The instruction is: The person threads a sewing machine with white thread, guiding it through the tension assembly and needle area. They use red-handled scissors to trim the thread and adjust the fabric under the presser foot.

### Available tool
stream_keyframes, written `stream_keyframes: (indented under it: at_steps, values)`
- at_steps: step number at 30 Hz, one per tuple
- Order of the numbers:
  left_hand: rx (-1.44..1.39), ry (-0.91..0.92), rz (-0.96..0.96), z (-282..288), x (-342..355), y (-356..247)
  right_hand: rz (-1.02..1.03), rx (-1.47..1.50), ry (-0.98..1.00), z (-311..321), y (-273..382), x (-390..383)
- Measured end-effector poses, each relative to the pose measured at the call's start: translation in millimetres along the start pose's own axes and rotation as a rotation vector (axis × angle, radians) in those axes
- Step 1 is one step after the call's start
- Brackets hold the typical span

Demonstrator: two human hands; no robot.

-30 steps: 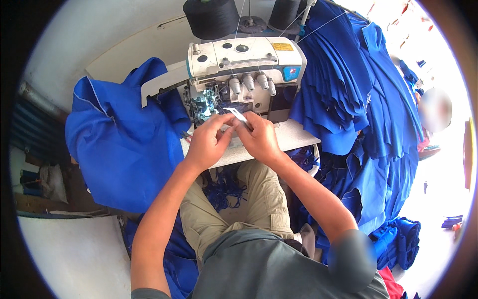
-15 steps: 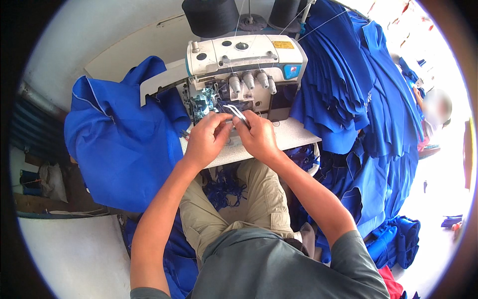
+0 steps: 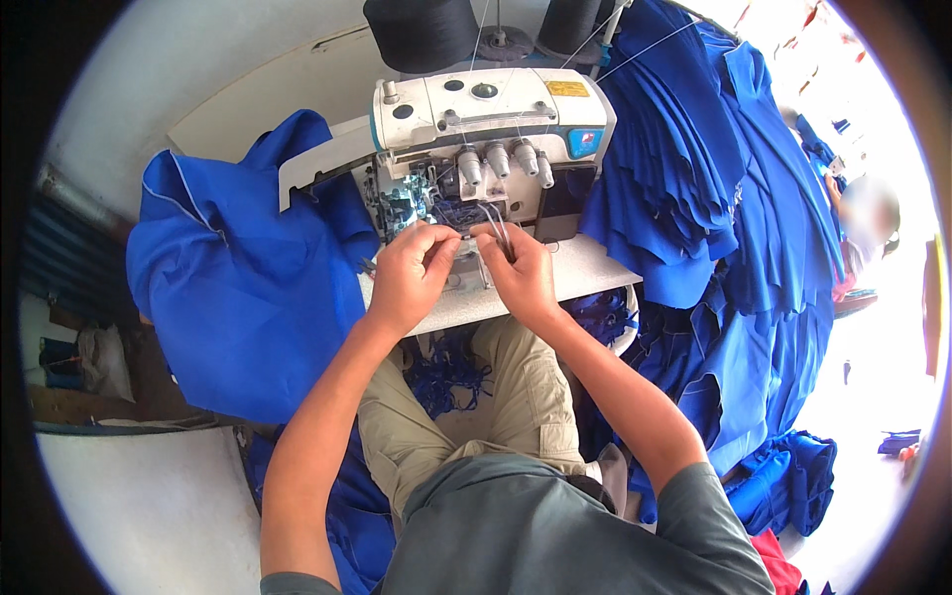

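A white overlock sewing machine stands before me, its front cover open and the looper area exposed. My right hand holds metal tweezers, tips pointing up toward the machine. Just to its left, my left hand is closed in a pinch at thumb and forefinger; whatever lies in it is too fine to make out. A small gap separates the two hands, both over the front edge of the white machine table. Grey tension knobs sit above them.
Blue fabric drapes over the table's left side. Stacked blue cut pieces hang at the right. Black thread cones stand behind the machine. Blue scraps lie below the table. Another person, blurred, is at the far right.
My right hand has drawn slightly right, away from my left, and the tweezers have turned more upright. The left hand stays nearly in place, still pinched.
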State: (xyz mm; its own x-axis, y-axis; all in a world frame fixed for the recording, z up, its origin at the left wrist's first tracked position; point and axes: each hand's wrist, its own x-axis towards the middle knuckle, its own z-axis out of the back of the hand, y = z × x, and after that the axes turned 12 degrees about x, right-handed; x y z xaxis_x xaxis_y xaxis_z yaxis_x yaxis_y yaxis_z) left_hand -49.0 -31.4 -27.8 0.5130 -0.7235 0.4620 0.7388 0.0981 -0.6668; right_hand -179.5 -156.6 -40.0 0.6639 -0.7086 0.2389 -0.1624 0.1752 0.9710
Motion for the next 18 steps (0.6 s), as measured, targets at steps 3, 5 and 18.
stream_keyframes:
  at_steps: [3,5,18]
  values:
    - [-0.015,-0.002,0.009,1.8,-1.9,0.7,0.006,-0.067,0.09,2.7,8.2,-2.6]
    - [-0.02,0.001,0.007,0.7,-1.7,0.3,0.021,-0.089,0.113,2.2,13.3,-2.3]
    - [-0.029,0.021,0.01,0.6,-0.3,-1.1,0.12,-0.22,0.081,-2.1,4.9,7.7]
